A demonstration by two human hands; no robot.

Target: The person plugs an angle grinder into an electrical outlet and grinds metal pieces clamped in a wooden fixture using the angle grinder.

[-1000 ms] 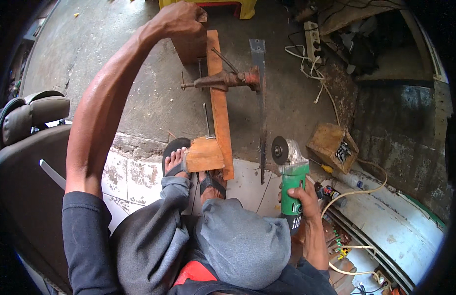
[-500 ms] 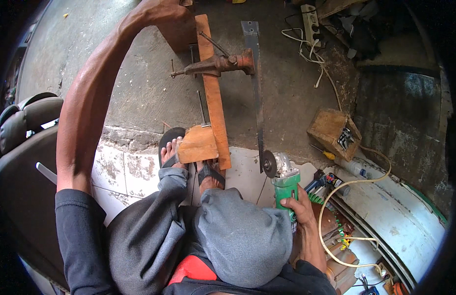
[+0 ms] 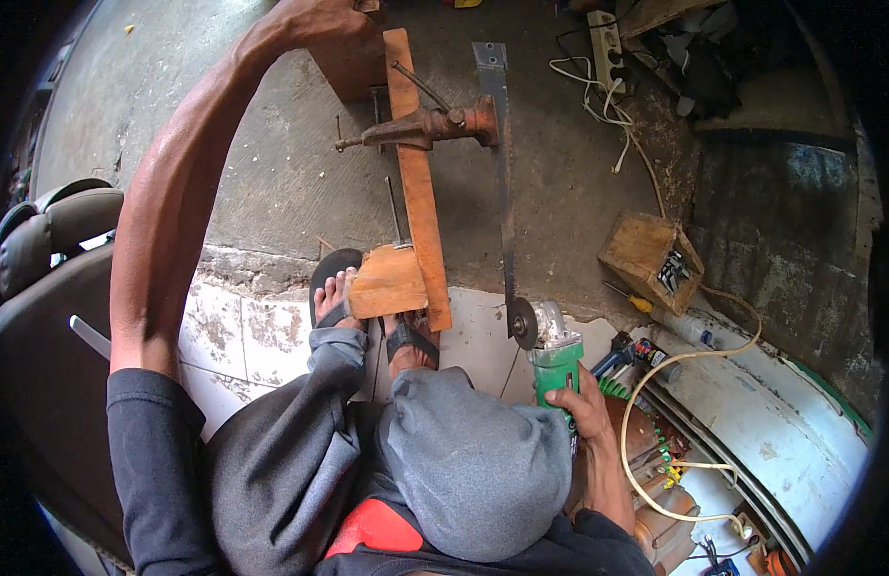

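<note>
My right hand [image 3: 580,405] grips a green angle grinder [image 3: 554,359] low at the right. Its disc [image 3: 522,322] touches the near end of a long flat metal strip [image 3: 503,173]. A rusty clamp [image 3: 435,125] pins that strip to an orange wooden plank [image 3: 420,182] running away from me. My left arm stretches far forward, and my left hand [image 3: 334,29] rests on a brown wooden block at the plank's far end. My sandalled feet [image 3: 337,288] sit under a wooden block [image 3: 387,280] at the plank's near end.
A wooden box [image 3: 651,252] with small parts stands to the right. A cream cable [image 3: 684,384] loops beside screwdrivers [image 3: 622,350]. A power strip [image 3: 605,38] lies far right. A dark seat [image 3: 41,288] is at my left, on concrete and tile floor.
The grinder has moved left and forward, from apart from the strip to its disc meeting the strip's near end. My left hand stays at the plank's far end.
</note>
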